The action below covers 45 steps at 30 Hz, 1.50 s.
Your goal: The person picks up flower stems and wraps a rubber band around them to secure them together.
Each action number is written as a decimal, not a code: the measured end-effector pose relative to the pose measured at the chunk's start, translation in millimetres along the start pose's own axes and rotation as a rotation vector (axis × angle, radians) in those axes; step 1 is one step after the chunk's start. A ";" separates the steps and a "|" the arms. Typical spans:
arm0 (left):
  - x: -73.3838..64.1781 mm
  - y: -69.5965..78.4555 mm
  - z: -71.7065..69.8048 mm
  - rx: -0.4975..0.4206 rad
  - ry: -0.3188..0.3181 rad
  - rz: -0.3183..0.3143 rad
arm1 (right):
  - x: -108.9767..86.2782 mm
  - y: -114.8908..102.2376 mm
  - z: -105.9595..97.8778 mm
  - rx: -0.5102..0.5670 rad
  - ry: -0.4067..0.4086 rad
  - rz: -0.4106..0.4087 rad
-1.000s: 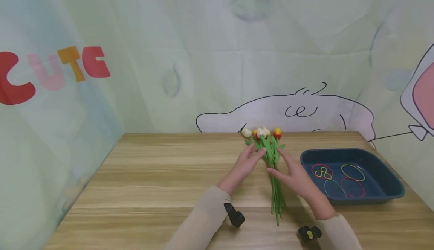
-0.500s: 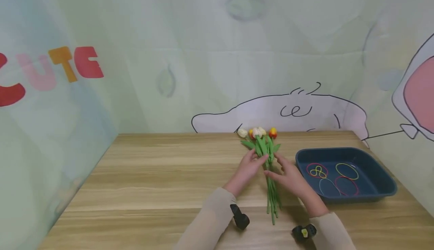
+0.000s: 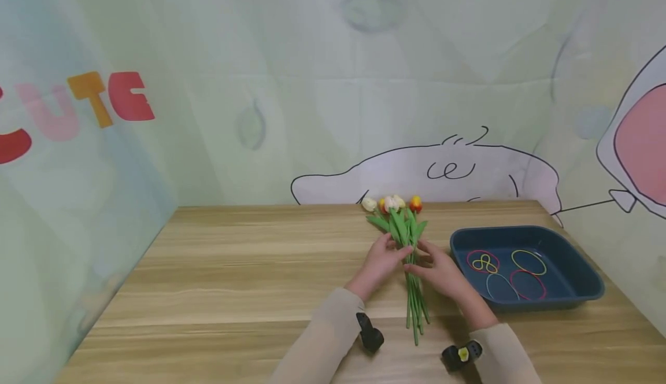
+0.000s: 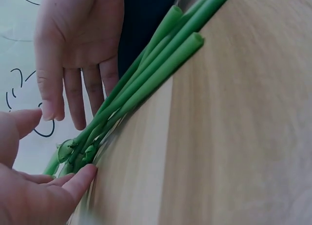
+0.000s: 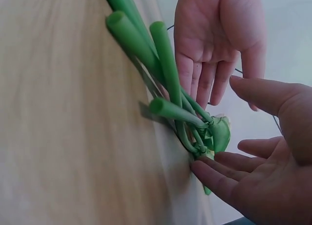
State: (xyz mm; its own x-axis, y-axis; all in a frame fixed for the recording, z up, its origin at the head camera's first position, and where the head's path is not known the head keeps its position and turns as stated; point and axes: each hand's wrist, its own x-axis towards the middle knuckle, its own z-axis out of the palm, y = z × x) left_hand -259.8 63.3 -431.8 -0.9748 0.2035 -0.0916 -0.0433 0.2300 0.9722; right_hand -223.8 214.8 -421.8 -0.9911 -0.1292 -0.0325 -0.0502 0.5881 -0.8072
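Note:
A bunch of tulips [image 3: 400, 225] lies on the wooden table, white, pale pink and orange-red heads at the back edge. Its green stems [image 3: 414, 303] point toward me. My left hand [image 3: 382, 261] is at the left of the bunch, just below the leaves, thumb over the stems. From the other side my right hand [image 3: 441, 269] faces it, fingers loosely bent. In the left wrist view, fingertips of my left hand [image 4: 44, 196] are right at the stems [image 4: 151, 69]. The right wrist view has my right hand [image 5: 268, 171] spread, its fingertips at the leaf bases.
To the right stands a dark blue tray [image 3: 577, 257] holding several rubber bands [image 3: 528, 262] in red, yellow and pale blue. A printed cloth backdrop [image 3: 312, 112] rises behind the table [image 3: 250, 268]. Small black cameras [image 3: 370, 335] are strapped at both wrists.
Both hands have closed in on the bunch from the two sides and drawn slightly toward me along the stems. The whole scene has shifted a little left in the view.

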 end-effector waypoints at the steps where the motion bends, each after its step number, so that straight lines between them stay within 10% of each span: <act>1: 0.0 -0.4 0.6 0.001 -0.003 0.000 | 0.6 1.3 0.1 0.007 -0.002 0.005; 23: -1.1 -4.1 8.8 -0.300 -0.163 -0.049 | 4.7 8.7 8.9 0.099 0.017 0.087; 45: -1.4 -0.8 11.8 -0.239 -0.133 -0.118 | -0.2 2.2 11.6 0.169 0.067 0.121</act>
State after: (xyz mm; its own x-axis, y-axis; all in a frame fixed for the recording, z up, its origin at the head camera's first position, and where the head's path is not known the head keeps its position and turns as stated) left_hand -255.8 74.1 -435.0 -0.9236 0.3150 -0.2186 -0.2198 0.0321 0.9750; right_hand -222.3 206.8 -430.4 -0.9948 -0.0093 -0.1010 0.0859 0.4532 -0.8873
